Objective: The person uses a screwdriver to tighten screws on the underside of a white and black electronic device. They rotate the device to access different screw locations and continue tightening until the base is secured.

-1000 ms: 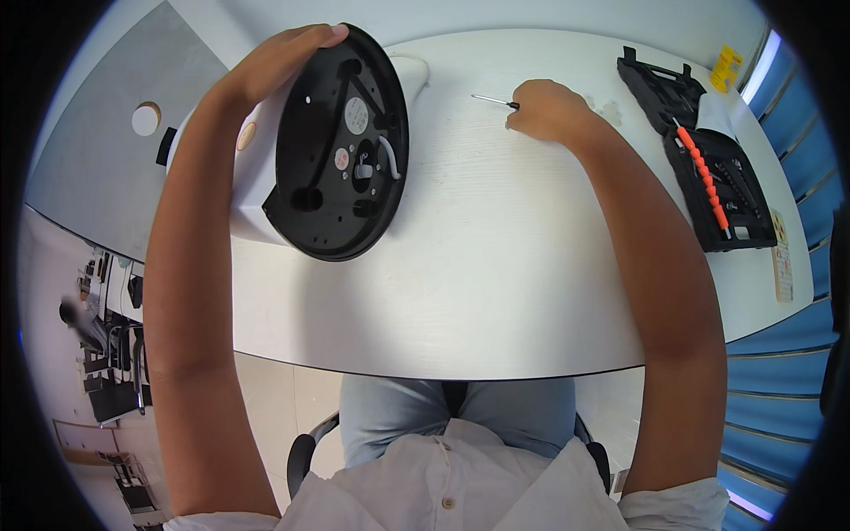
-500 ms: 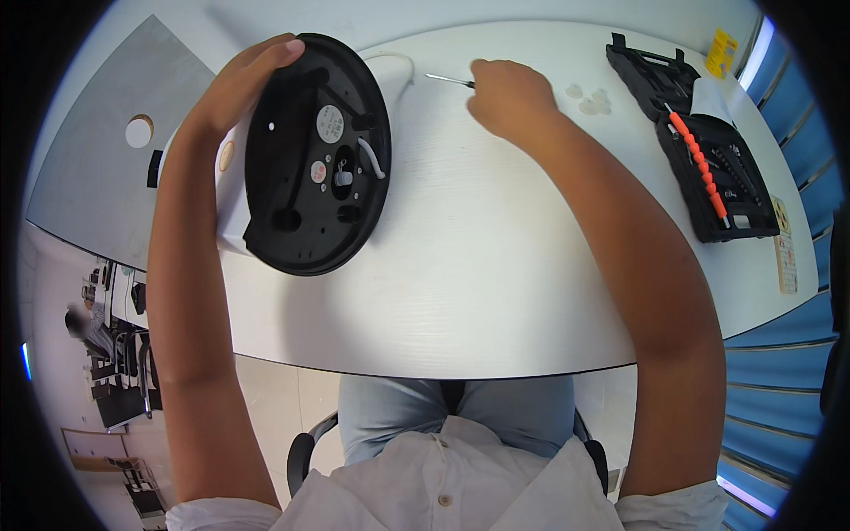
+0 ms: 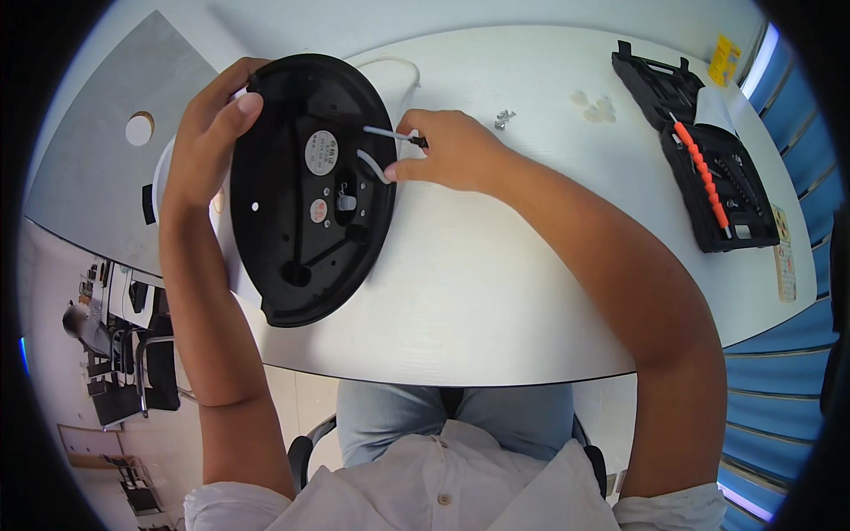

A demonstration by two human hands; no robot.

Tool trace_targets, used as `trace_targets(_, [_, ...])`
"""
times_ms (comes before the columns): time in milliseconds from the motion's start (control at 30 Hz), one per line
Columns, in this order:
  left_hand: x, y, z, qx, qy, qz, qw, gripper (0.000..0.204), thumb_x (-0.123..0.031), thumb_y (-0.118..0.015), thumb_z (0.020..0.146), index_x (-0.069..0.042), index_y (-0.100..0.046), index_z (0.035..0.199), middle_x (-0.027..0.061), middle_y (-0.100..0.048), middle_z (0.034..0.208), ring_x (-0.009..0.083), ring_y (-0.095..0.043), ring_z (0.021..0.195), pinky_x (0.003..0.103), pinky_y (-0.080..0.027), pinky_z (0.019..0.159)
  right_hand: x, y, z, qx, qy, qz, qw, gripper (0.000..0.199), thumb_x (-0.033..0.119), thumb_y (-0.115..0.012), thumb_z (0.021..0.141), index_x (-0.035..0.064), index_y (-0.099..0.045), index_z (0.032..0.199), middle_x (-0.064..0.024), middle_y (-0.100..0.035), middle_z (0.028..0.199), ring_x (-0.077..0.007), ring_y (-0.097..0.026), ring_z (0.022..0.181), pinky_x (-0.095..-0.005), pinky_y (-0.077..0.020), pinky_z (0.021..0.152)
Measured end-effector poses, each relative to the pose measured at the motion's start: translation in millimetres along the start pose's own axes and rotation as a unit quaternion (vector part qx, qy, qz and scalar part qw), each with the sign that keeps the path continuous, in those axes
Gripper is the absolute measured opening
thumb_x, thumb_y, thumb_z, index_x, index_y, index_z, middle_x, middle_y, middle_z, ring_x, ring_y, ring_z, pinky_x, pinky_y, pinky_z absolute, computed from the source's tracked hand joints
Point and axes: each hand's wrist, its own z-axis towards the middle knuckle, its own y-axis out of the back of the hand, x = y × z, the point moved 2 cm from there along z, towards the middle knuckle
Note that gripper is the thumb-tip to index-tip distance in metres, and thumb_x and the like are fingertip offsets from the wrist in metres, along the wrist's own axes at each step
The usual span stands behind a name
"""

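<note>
Two-handed, grips black base [image 3: 276, 168] in left hand [image 3: 205, 146], screwdriver [image 3: 386, 133] in right hand [image 3: 453, 150]. Points screwdriver left, holds base lengthwise front-to-back.

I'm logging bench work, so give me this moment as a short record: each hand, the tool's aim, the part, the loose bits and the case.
Left hand: gripping the edge of the black base
Right hand: holding a screwdriver
Aim: shaft points left over the base; tip contact unclear
Base: underside facing the camera
Loose bits: screws on the white table
Case: open, orange rod across it
</note>
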Motion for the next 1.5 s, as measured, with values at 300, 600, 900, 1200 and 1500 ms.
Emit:
trace_targets(300, [5.6, 1.6, 1.0, -0.035, 0.006, 0.021, 0.999, 0.058, -0.045, -0.058, 0.074, 0.0, -0.061, 0.109, 0.0141, -0.062, 0.095, 0.0223, -0.057, 0.091, 0.031, -0.042, 0.086, 12.8, -13.0, -2.2, -0.063, -0.009, -0.082, 0.995, 0.045, 0.035, -0.072, 0.077, 0.0034, -0.056, 0.104, -0.0102, -0.066, 0.084, -0.0271, -0.064, 0.08, -0.0384, -0.0508, 0.07])
trace_targets(600, [11.8, -4.8, 20.1, -0.039, 0.016, 0.056, 0.998, 0.055, -0.049, -0.055, 0.075, -0.004, -0.062, 0.106, 0.0133, -0.062, 0.093, 0.0254, -0.057, 0.09, 0.034, -0.041, 0.087, 7.2, -17.5, 1.0, -0.054, -0.03, -0.109, 0.992, 0.042, 0.034, -0.068, 0.081, 0.0051, -0.057, 0.108, -0.014, -0.067, 0.09, -0.0308, -0.064, 0.083, -0.0404, -0.0493, 0.072])
trace_targets(900, [14.4, -9.6, 49.9, 0.025, 0.031, 0.114, 0.993, 0.051, -0.052, -0.05, 0.079, -0.007, -0.062, 0.099, 0.012, -0.062, 0.095, 0.0224, -0.054, 0.089, 0.033, -0.039, 0.088, 0.8, -8.1, -0.1, -0.082, -0.046, -0.112, 0.989, 0.042, 0.036, -0.066, 0.081, 0.0027, -0.057, 0.104, -0.0118, -0.067, 0.082, -0.029, -0.065, 0.08, -0.0391, -0.0511, 0.07])
trace_targets(1200, [16.3, -2.4, 25.3, -0.007, 0.008, 0.064, 0.998, 0.055, -0.052, -0.053, 0.077, -0.005, -0.063, 0.104, 0.012, -0.063, 0.094, 0.0216, -0.056, 0.089, 0.031, -0.04, 0.084, -7.5, -3.3, 4.3, -0.091, -0.066, -0.027, 0.993, 0.047, 0.037, -0.066, 0.081, 0.001, -0.056, 0.109, -0.0151, -0.066, 0.094, -0.0303, -0.063, 0.091, -0.0399, -0.0491, 0.078])
trace_targets(1500, [-2.2, -5.0, -10.2, -0.073, -0.073, -0.027, 0.994, 0.067, -0.053, -0.06, 0.07, 0.006, -0.063, 0.102, 0.0115, -0.065, 0.09, 0.0184, -0.06, 0.084, 0.027, -0.044, 0.079, 3.1, -14.4, 1.7, 0.028, -0.024, 0.046, 0.998, 0.045, 0.035, -0.071, 0.077, -0.0014, -0.058, 0.102, -0.0174, -0.064, 0.092, -0.0317, -0.062, 0.088, -0.0396, -0.0477, 0.075])
